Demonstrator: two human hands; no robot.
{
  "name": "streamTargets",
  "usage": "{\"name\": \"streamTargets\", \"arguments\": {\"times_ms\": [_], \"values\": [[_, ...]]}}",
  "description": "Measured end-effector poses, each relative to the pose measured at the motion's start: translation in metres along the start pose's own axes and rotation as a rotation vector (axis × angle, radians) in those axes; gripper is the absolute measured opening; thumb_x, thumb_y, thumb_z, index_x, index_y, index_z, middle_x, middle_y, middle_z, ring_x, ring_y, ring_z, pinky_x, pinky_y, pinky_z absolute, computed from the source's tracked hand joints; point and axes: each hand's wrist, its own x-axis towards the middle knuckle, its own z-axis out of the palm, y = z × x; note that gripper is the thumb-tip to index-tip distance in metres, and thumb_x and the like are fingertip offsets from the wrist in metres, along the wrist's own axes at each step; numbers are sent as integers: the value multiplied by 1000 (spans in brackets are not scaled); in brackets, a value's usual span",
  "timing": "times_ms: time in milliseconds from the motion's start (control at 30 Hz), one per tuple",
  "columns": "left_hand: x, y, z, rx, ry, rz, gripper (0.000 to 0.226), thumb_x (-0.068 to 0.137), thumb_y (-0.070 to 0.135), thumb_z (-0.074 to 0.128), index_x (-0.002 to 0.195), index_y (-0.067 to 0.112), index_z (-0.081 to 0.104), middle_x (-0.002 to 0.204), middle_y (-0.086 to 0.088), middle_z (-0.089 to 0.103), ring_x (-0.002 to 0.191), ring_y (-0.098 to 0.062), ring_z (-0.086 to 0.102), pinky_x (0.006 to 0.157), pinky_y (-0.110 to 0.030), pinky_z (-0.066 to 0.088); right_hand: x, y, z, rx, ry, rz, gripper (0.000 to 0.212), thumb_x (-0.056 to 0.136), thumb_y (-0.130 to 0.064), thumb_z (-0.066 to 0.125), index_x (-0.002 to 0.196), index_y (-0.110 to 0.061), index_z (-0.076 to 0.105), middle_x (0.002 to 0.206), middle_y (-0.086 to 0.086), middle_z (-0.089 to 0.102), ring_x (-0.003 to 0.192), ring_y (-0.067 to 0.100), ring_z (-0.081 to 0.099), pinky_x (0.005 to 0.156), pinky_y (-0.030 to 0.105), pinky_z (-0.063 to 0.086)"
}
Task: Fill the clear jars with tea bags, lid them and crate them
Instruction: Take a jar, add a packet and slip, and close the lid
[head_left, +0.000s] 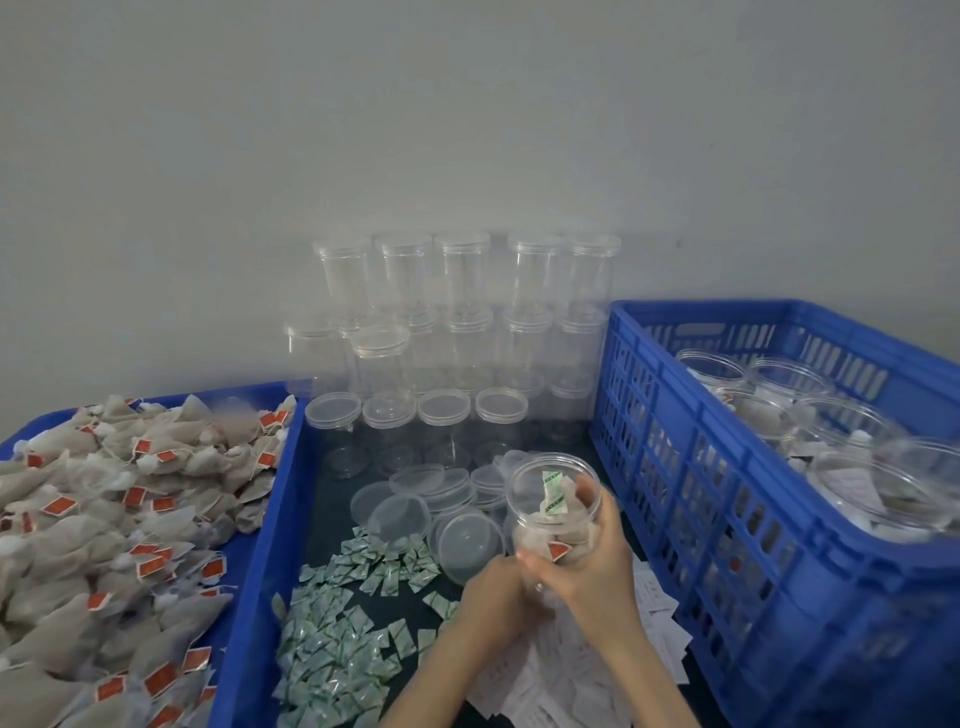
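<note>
Held above the near middle of the worktop (332, 519): one clear jar (555, 506), upright, without lid, mouth wide and round. Inside, several pale tea bags, one red tag pressed against the near wall, and one small green-and-white sachet standing near the rim. Right hand (592, 561) curled round the right side of the jar, thumb over the front wall, one fingertip over the rim. Left hand (498, 597) low at the base of the jar, fingers bent towards it; whether truly gripping or only touching, cannot tell.

Left: a blue tray (244, 571) heaped with tea bags (104, 499), grey-beige mesh with red tags. Just left of the jar, loose clear lids (415, 499) overlapping flat. Nearer, a scatter of green sachets (332, 644). Under the forearms, white paper slips (660, 623). Far against the wall, empty jars (457, 322) stacked in rows, lids on. Right: a blue crate (727, 467) with slotted walls, holding filled jars (857, 467), contents blurred.
</note>
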Motion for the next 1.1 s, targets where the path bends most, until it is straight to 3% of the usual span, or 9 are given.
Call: {"name": "streamTargets", "arguments": {"times_ms": [133,300,433,600,667,800,900,967,1100], "values": [[-1,-1,1,23,76,-32,15,84,26,60,94,17,67,93,4,68,84,-11,62,68,-27,47,2,3,-7,-17,22,-11,86,59,-3,93,120,-42,47,113,-35,60,105,-6,62,81,7,48],[3,1,1,2,114,-75,18,85,25,61,69,27,52,66,15,51,61,-1,48,52,-14,30,4,6,-13,0,57,-8,83,60,1,92,118,-39,48,111,-37,61,97,-9,64,75,4,48],[10,0,-5,-126,37,-122,7,86,25,61,80,26,63,75,15,61,72,-4,57,62,-20,42,5,8,-18,28,58,6,85,61,3,91,122,-36,46,109,-36,62,93,-9,66,71,4,49],[16,-6,-19,-369,99,-185,7,89,17,62,85,20,67,78,10,64,73,-2,58,68,-11,46,6,10,-23,37,56,13,86,60,1,92,125,-34,46,109,-20,66,95,-11,64,73,3,48],[16,-6,-28,-445,146,-206,6,90,15,63,87,16,68,81,5,68,74,-5,61,73,-18,51,6,11,-23,48,62,13,87,59,-1,93,125,-33,46,114,-17,63,97,-11,64,73,4,48],[12,1,-61,-504,409,-259,13,89,14,65,84,26,62,84,9,67,78,-4,63,76,-19,52,7,17,-22,38,68,38,88,60,1,92,123,-38,45,112,-20,63,93,-12,64,69,4,49],[7,15,-96,-662,642,-224,19,89,12,66,84,29,61,83,10,68,74,1,65,65,-14,52,7,21,-22,4,73,54,90,58,-5,94,126,-38,44,111,-33,61,99,-19,58,75,1,45],[4,26,-117,-783,718,-167,15,88,13,67,86,28,64,79,10,71,73,3,67,60,-12,51,6,22,-20,13,69,85,92,58,-12,96,131,-35,44,117,-29,57,102,-18,56,78,8,50],[3,52,-139,-765,555,-16,15,85,11,70,83,25,67,75,15,72,72,1,68,63,-13,52,6,23,-13,28,23,92,86,59,-7,95,121,-43,47,113,-35,60,101,-7,64,73,19,56]]}}
